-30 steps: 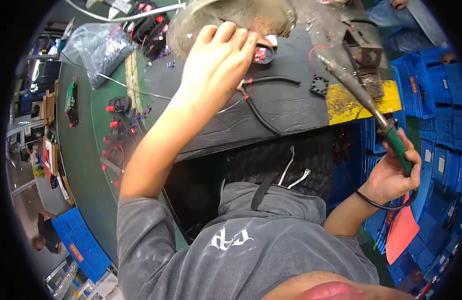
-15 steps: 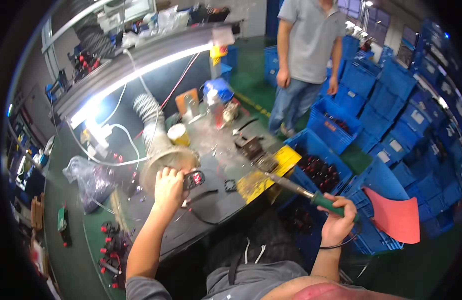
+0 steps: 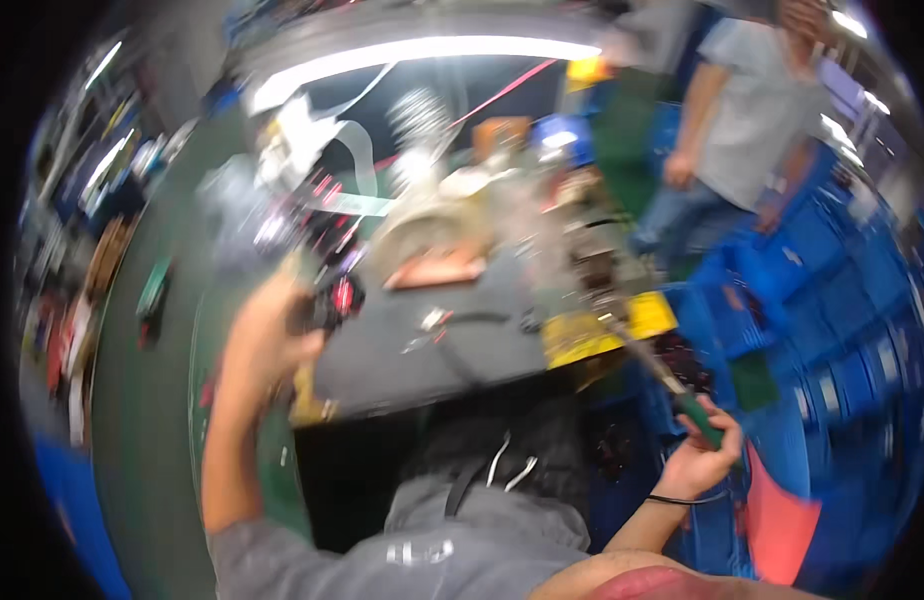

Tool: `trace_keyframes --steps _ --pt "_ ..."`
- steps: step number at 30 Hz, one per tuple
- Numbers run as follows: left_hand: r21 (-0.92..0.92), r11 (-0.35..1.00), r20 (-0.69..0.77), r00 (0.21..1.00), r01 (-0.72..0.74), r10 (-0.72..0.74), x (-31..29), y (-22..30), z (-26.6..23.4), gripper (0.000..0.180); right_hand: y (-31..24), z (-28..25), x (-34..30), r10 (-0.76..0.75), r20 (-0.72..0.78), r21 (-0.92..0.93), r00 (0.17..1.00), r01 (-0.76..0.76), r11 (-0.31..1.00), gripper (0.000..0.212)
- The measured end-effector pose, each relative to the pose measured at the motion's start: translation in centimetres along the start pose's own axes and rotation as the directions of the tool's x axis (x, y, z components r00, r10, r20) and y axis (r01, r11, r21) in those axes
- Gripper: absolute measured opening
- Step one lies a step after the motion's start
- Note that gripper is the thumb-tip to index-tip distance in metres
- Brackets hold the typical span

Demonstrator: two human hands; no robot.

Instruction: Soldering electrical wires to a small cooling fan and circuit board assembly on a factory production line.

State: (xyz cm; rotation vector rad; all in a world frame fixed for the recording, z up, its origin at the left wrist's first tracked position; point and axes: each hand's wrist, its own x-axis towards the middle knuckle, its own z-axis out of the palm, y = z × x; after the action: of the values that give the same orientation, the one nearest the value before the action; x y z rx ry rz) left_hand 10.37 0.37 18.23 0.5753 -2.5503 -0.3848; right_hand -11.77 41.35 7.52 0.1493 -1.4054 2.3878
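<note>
Smeared by motion, my left hand (image 3: 267, 325) is over the left side of the workbench, fingers closed on a small black device (image 3: 327, 304) with a red part. My right hand (image 3: 704, 455) wraps round the green handle of a soldering iron (image 3: 662, 372) at the right. The iron slants up and left, its tip end near the yellow-covered bench corner (image 3: 585, 342); blur hides whether they touch. Loose wire leads (image 3: 437, 320) lie on the dark bench top (image 3: 402, 370) between my hands. Behind them is a fume-extraction funnel (image 3: 407, 235) with a copper-coloured piece (image 3: 437, 270) at its mouth.
A clear plastic bag (image 3: 242, 215) and red-and-black parts (image 3: 332, 225) lie at the back left. Bright tube lighting (image 3: 432, 48) spans the bench. A person (image 3: 762, 110) stands at the far right among blue crates (image 3: 822, 260). A red sheet (image 3: 782, 520) leans near my right hand.
The view has swung left, shifting the scene rightward. My left hand has moved left, away from the funnel, with the black device. My right hand keeps hold of the soldering iron.
</note>
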Motion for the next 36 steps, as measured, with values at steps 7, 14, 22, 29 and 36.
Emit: trace_keyframes --steps 7,14,22,29,36 --pt "0.172 0.818 -0.033 0.833 0.548 -0.552 -7.1 -11.3 -8.5 0.053 4.0 2.8 1.1 0.140 0.209 0.054 0.968 -0.154 0.987 0.033" --pt "-0.115 0.778 0.064 0.786 0.618 -0.615 -7.3 -14.9 -7.6 0.053 6.7 4.7 1.5 0.183 0.206 -0.050 0.961 -0.176 0.983 0.033" --pt "0.096 0.980 0.034 0.983 0.177 -0.181 5.6 -19.2 4.6 0.058 6.7 2.4 1.8 0.170 0.189 -0.051 0.967 -0.163 0.985 0.031" --pt "0.230 0.972 -0.099 0.995 0.044 -0.021 12.1 -21.8 14.0 0.058 5.6 0.8 1.2 0.148 0.043 -0.140 0.988 -0.141 0.980 0.034" --pt "0.294 0.940 -0.199 0.973 0.174 -0.118 12.6 -22.1 15.8 0.054 5.2 -0.3 1.4 0.143 0.117 -0.142 0.983 -0.126 0.982 0.034"
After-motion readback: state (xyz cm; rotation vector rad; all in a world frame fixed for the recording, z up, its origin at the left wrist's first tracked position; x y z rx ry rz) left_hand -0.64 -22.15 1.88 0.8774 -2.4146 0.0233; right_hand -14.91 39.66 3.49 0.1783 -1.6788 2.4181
